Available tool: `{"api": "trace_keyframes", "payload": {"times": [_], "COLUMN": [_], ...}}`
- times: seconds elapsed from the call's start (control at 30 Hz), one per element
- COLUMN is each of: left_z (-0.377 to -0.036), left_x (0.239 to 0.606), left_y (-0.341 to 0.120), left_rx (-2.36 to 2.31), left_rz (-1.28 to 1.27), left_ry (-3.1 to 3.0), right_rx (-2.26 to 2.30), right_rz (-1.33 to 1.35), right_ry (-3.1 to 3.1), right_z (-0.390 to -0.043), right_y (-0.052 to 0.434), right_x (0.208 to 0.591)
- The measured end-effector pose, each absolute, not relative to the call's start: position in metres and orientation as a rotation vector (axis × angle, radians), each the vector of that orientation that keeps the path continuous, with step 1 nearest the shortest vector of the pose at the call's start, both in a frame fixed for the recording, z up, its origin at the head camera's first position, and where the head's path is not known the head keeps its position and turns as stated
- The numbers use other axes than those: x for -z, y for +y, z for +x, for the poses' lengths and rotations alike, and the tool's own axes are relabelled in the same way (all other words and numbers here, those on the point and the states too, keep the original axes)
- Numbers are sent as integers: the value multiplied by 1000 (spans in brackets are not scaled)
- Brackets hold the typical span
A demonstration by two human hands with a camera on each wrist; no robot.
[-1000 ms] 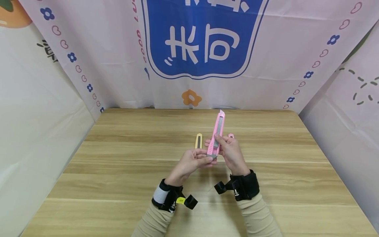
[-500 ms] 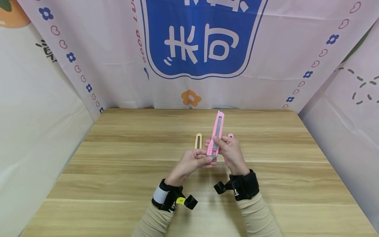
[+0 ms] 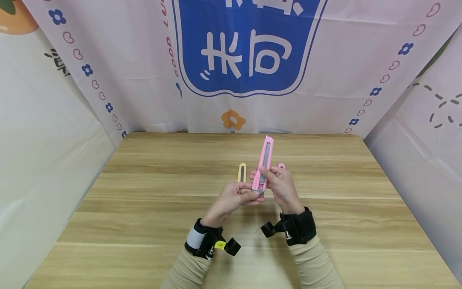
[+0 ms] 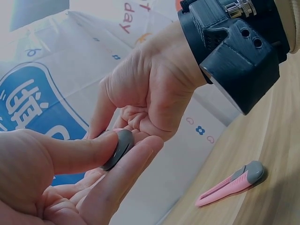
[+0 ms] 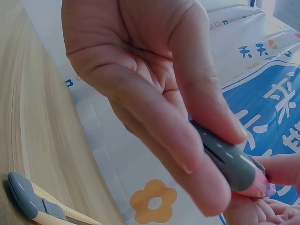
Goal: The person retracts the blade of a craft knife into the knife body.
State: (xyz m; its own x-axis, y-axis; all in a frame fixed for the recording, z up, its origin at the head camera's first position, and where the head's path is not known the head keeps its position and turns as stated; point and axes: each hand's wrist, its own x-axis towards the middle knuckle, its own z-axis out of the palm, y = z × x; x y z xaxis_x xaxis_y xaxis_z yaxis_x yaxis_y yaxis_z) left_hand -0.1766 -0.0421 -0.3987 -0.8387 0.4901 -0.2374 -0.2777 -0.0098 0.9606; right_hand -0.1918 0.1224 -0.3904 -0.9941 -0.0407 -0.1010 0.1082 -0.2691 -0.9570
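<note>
A pink utility knife (image 3: 266,154) is held up above the table, its tip pointing away with a small bit of blade showing. My left hand (image 3: 231,200) pinches its grey end cap (image 4: 121,149) between thumb and fingers. From the other side my right hand (image 3: 285,190) grips the knife, thumb on the grey slider and fingers behind the body. Beyond the hands, a yellow utility knife (image 3: 242,171) lies on the table, partly covered by the left hand in the head view. A second pink utility knife (image 4: 229,183) lies on the tabletop, mostly hidden behind the right hand in the head view.
The wood-grain table (image 3: 144,192) ends at a printed cloth backdrop (image 3: 151,100). More cloth hangs along its left and right sides. Both wrists wear black straps with small camera mounts (image 3: 232,246).
The right thumb has slid slightly down the knife with the slider, and less blade shows at the tip than a second ago. The left hand has stayed in place.
</note>
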Motion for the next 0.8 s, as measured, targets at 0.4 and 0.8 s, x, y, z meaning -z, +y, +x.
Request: {"api": "trace_keyframes", "payload": {"times": [0.4,0.8], "left_z": [-177,-177], "left_x": [398,397], "left_y": [-42,-40], "left_rx": [-1899,-1948], "left_rz": [209,210], "left_ry": [1754,1711], "right_rx": [2384,2348], "right_rz": [47,57], "right_ry": [1843,1829], "right_z": [-191,-192], "right_y": [123,125], "right_x": [389,389]}}
